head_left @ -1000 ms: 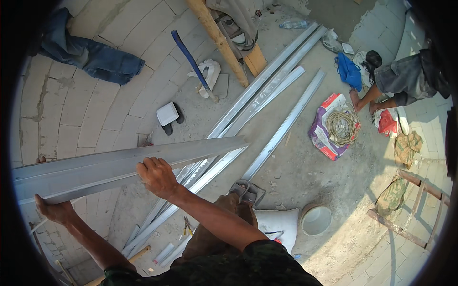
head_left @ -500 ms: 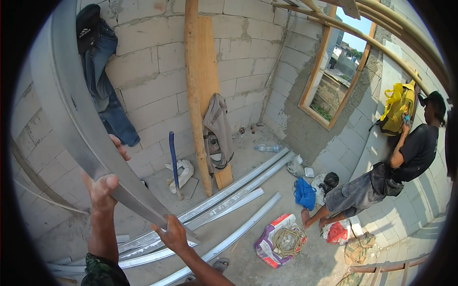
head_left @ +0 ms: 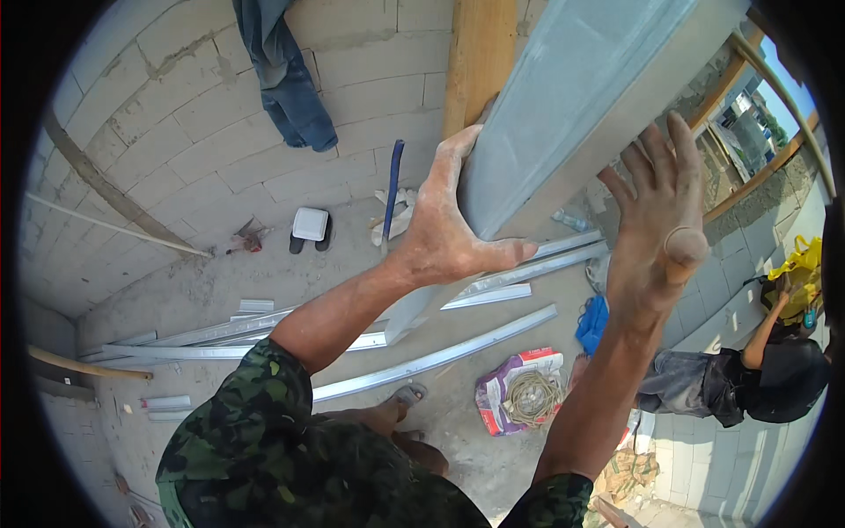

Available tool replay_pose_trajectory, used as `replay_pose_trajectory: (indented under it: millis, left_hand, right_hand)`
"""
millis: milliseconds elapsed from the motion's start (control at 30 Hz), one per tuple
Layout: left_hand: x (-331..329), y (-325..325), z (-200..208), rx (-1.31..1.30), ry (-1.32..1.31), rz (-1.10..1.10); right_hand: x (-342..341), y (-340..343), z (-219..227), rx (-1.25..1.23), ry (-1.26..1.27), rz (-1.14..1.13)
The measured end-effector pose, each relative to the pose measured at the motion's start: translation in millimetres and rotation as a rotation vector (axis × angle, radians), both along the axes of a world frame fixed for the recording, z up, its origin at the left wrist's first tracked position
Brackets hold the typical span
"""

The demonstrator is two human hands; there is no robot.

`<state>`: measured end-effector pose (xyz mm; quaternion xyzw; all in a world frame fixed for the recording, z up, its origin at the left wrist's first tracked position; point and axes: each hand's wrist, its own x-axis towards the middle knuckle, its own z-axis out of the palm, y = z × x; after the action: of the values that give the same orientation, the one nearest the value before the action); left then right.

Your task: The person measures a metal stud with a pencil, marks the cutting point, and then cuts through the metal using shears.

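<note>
A long silvery metal channel (head_left: 563,106) rises close in front of me, its upper end running out past the top edge and its lower end down by the floor. My left hand (head_left: 444,233) is wrapped round its left side, with the thumb lying across the near face. To the right of the channel is my right hand (head_left: 656,216), fingers stretched upward and spread, thumb pointing toward me. It holds nothing; whether its fingertips touch the channel's edge I cannot tell.
More metal channels (head_left: 458,352) lie across the floor. Beyond them, a coil of rope (head_left: 532,396) rests on a purple and red sack (head_left: 493,409). A co-worker (head_left: 731,378) stands at right by a yellow bag (head_left: 801,264). A blue rod (head_left: 393,189) stands near the block wall (head_left: 378,97).
The channel has swung from the left to the centre right and stands steeper. My left hand keeps hold of it; my right hand has come off its lower part and risen, opening.
</note>
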<state>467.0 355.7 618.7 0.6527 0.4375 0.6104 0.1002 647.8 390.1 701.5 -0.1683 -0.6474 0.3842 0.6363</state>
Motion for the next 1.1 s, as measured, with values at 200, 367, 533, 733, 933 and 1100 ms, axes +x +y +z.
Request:
replay_pose_trajectory:
  millis: [200,367,533,733,933,1100]
  left_hand:
    - [57.6,24.0,2.9,0.078,-0.027,-0.077]
    - [73.1,19.6,-17.8,-0.083,0.018,-0.103]
    - [51.7,-18.2,-104.0,-0.516,0.130,-0.071]
    - [45.0,-38.0,-196.4,-0.850,0.122,0.044]
    - [98.3,-35.1,-199.8,-0.637,0.082,0.103]
    - [135.0,-34.1,-163.3,-0.436,0.041,0.167]
  right_hand:
    - [67.1,81.9,41.3,-0.116,0.061,0.267]
    - [70.3,66.8,20.5,-0.117,-0.099,0.089]
    - [98.8,104.4,4.2,0.195,-0.005,0.108]
    - [94.4,84.4,7.8,-0.040,0.104,0.135]
    - [120.7,49.8,25.2,-0.236,0.025,0.128]
    - [127.3,44.3,7.3,-0.272,-0.013,0.073]
